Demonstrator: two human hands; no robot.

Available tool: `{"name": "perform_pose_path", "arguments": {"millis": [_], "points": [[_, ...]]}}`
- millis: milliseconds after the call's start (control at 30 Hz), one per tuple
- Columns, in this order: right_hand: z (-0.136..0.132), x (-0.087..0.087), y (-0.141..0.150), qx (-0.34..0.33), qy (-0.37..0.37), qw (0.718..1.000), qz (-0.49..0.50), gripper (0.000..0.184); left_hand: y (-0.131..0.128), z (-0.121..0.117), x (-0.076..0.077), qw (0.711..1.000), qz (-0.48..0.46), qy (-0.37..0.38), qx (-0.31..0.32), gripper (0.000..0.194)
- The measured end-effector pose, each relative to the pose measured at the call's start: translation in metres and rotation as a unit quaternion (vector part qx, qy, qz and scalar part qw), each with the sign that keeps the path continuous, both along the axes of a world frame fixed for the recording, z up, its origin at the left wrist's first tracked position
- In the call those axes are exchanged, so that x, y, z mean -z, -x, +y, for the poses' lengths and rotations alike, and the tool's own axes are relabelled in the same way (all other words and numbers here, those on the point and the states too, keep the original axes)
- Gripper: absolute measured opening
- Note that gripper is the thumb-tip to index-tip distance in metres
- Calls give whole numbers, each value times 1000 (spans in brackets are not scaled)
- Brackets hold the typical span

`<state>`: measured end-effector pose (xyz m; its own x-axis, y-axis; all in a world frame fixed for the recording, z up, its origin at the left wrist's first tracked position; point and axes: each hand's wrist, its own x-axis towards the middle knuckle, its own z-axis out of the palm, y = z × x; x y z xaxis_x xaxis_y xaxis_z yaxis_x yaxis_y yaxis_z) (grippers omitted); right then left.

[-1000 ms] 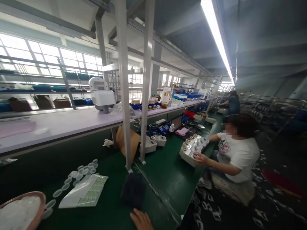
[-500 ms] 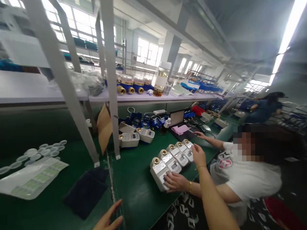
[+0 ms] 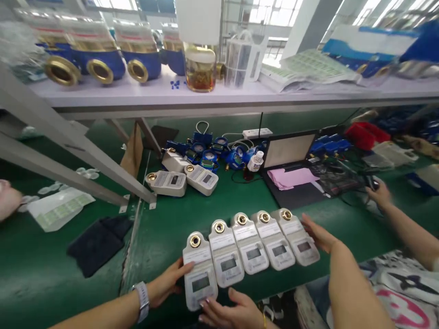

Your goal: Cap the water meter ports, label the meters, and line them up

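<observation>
Several white water meters [image 3: 254,253] with brass ports and small displays lie side by side in a slanting row on the green bench. My left hand [image 3: 168,283], with a watch on its wrist, grips the left side of the leftmost meter [image 3: 200,281], thumb over its edge. At the other end, my right hand [image 3: 320,233] presses against the right side of the rightmost meter [image 3: 298,242]. A co-worker's hand [image 3: 236,310] with a gold bracelet touches the lower end of the leftmost meter. That co-worker's other hand [image 3: 379,192] holds a dark object, its kind unclear.
Behind the row are more white meters [image 3: 202,179], blue meters [image 3: 209,157], a white bottle [image 3: 255,161] and a laptop [image 3: 291,155] with pink paper [image 3: 291,177]. A dark cloth [image 3: 99,244] lies left, near slanted metal posts [image 3: 85,155]. A shelf [image 3: 240,98] overhangs the bench.
The view has swung to face the meter row more squarely. My left hand has come onto the leftmost meter; my right hand stays at the far end. The co-worker's farther hand now holds a dark object.
</observation>
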<state>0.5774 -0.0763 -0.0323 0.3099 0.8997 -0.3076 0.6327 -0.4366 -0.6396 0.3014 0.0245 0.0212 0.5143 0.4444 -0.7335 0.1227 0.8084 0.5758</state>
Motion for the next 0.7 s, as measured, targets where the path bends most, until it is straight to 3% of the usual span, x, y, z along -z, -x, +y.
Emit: {"name": "perform_pose_path", "arguments": {"millis": [67,167,233,300,367,433,500,567,633,700], "points": [[26,-12,-56,47,3,999,5,80,-2,2,5,999,-3,25,-22,74],[87,-30,-152,84,27,995,49,77,-5,6,9,998,-7,48,-47,77],[124,-36,-201,191,148,940,241,74,-8,9,10,997,-17,46,-64,80],[145,-36,-227,288,187,867,362,70,-11,13,9,995,-29,39,-84,81],[149,-33,-231,334,235,797,444,77,-12,17,9,993,-37,36,-105,82],[144,-31,-220,329,288,763,476,90,-7,20,9,992,-35,38,-117,80],[139,-35,-201,306,313,770,465,88,5,23,10,991,-31,41,-124,77],[141,-45,-177,286,320,778,459,71,22,26,10,990,-24,45,-129,73],[148,-56,-150,290,315,767,478,62,44,29,9,989,-17,47,-139,70],[158,-66,-121,298,310,750,503,67,68,33,5,988,-7,50,-148,69]]}}
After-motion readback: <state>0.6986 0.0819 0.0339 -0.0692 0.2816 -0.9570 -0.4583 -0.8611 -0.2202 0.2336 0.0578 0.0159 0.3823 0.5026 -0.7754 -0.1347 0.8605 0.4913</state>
